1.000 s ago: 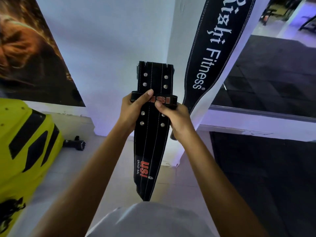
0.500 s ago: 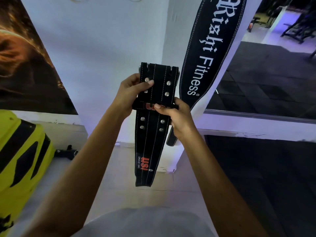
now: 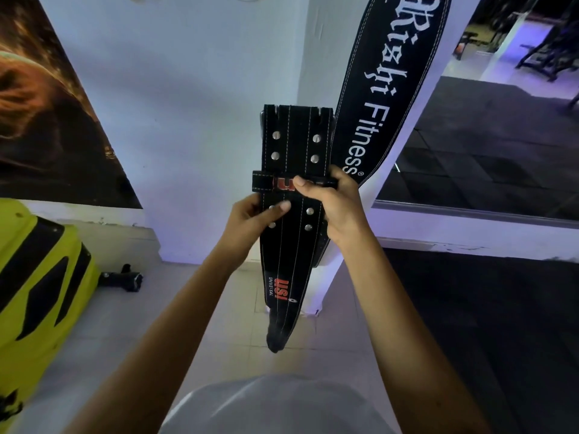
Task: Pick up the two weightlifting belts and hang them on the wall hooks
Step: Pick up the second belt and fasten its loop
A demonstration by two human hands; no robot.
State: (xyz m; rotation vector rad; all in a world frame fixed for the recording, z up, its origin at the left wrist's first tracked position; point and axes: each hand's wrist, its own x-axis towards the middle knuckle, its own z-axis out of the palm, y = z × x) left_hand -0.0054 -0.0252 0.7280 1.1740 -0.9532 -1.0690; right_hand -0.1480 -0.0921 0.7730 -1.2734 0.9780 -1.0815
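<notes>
Before the white pillar (image 3: 316, 51), the left hand (image 3: 250, 222) is pinched closed on the edge of a black stitched leather belt with steel rivets (image 3: 293, 233); the right hand (image 3: 333, 203) is clamped on its loop band. Behind it, against the pillar, hangs a wider black belt lettered in white (image 3: 385, 89). Left of the pillar stands a yellow machine (image 3: 40, 286).

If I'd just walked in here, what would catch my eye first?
Dead centre, a black studded USI belt held upright in front of the white wall, gripped by the left hand and right hand. Behind it hangs a big Fitness-lettered belt; a bright yellow object sits far left.
</notes>
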